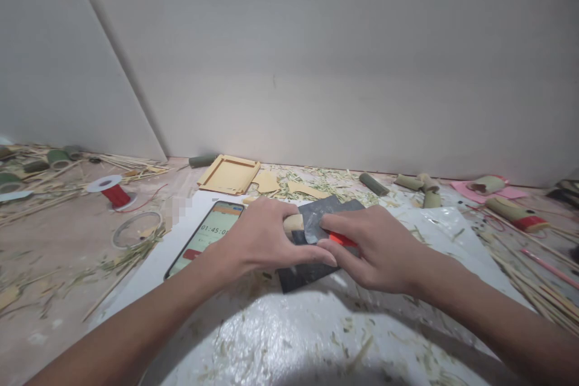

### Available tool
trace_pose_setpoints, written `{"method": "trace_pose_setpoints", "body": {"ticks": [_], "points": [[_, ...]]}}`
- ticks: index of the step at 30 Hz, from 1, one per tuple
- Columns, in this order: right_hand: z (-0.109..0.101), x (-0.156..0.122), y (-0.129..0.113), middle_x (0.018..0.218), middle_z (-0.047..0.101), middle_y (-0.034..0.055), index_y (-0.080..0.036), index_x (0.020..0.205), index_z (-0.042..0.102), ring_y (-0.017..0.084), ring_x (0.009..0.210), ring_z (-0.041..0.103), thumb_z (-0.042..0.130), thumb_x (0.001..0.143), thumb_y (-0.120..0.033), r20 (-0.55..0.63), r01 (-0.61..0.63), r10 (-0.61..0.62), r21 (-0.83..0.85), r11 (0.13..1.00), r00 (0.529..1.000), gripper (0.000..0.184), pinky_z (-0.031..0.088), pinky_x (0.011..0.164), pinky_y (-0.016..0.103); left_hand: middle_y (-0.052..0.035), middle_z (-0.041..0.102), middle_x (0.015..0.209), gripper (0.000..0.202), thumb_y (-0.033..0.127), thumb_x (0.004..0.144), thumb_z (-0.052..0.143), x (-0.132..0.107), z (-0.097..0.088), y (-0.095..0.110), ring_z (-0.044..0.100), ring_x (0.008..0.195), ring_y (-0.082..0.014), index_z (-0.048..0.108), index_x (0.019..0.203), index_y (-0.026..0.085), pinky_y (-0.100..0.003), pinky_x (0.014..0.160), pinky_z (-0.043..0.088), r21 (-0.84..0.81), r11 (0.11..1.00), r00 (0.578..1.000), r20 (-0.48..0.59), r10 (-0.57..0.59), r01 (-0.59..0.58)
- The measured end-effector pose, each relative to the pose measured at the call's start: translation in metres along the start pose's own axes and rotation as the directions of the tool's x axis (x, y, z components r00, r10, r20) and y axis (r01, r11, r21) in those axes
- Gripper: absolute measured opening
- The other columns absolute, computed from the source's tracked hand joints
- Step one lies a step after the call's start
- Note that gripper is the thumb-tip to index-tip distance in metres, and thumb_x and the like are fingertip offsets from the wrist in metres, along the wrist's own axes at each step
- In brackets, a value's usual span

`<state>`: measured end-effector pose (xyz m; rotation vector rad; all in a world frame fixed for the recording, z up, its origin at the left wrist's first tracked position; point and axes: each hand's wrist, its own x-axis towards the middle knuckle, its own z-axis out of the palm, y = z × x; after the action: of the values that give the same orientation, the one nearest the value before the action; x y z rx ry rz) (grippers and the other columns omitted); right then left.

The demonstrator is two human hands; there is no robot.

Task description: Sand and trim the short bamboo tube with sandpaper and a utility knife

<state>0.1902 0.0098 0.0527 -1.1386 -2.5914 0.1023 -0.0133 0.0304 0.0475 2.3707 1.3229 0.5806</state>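
Note:
Closed around a short pale bamboo piece (293, 224), my left hand (265, 235) has its thumb stretched toward my right hand. My right hand (371, 244) pinches a worn, lighter grey piece of sandpaper (314, 228) against the bamboo's right end. A bright orange-red item (342, 239) shows between the right fingers; its kind cannot be made out. Under both hands lies a dark grey sheet (298, 280), which looks like sandpaper. The far end of the bamboo is hidden by the sandpaper and fingers.
A phone (201, 235) showing a timer lies beside my left wrist. Red thread (116, 194) on a spool and a tape ring (136, 230) are at left. Behind stands a shallow yellow tray (229, 175). Bamboo tubes (373, 184), sticks (543, 289) and shavings surround the plastic sheet (253, 338).

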Motion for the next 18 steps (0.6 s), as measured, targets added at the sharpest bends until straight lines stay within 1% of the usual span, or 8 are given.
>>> {"method": "trace_pose_setpoints", "body": {"ticks": [3,8,14,18], "points": [[-0.001,0.0002,0.0003,0.05,0.041,-0.0045,-0.02,0.065,0.038,0.01,0.045,0.033,0.042,0.088,-0.039,-0.009,0.005,-0.005,0.004,1.0,1.0,0.031,0.016,0.049,0.027,0.0069,0.033,0.046,0.056,0.056,0.059,0.072,-0.0003,0.0008,-0.0009,0.029,0.049,-0.009,0.032,0.051,0.018,-0.026,0.046,0.018,-0.005,1.0,1.0,0.001,0.004,-0.004],[-0.0029,0.0004,0.001,0.05,0.039,-0.0047,-0.02,0.065,0.039,0.01,0.045,0.031,0.041,0.088,-0.041,-0.008,0.025,-0.025,0.026,0.999,1.0,0.032,0.016,0.049,0.027,0.0065,0.035,0.045,0.053,0.058,0.059,0.071,-0.0006,0.0001,-0.0004,0.029,0.048,-0.0092,0.037,0.051,0.018,-0.026,0.046,0.019,0.0,1.0,1.0,0.014,0.005,-0.005],[-0.0039,0.0006,0.0002,0.05,0.037,-0.0049,-0.02,0.063,0.037,0.01,0.045,0.03,0.043,0.087,-0.04,-0.005,0.026,-0.026,0.052,0.998,1.0,0.032,0.017,0.049,0.027,0.0067,0.034,0.046,0.058,0.059,0.056,0.072,-0.0014,-0.0033,0.0019,0.027,0.049,-0.0091,0.033,0.052,0.018,-0.027,0.046,0.016,0.032,0.999,1.0,-0.012,0.019,-0.018],[-0.0039,0.0006,0.0,0.05,0.037,-0.0049,-0.02,0.063,0.036,0.01,0.046,0.029,0.043,0.087,-0.039,0.0,0.039,-0.039,0.059,0.997,0.999,0.031,0.017,0.049,0.026,0.0066,0.035,0.046,0.057,0.06,0.056,0.072,-0.0013,-0.0042,0.0028,0.028,0.049,-0.0093,0.034,0.052,0.018,-0.026,0.047,0.017,0.028,0.999,1.0,-0.008,0.028,-0.028]]}}
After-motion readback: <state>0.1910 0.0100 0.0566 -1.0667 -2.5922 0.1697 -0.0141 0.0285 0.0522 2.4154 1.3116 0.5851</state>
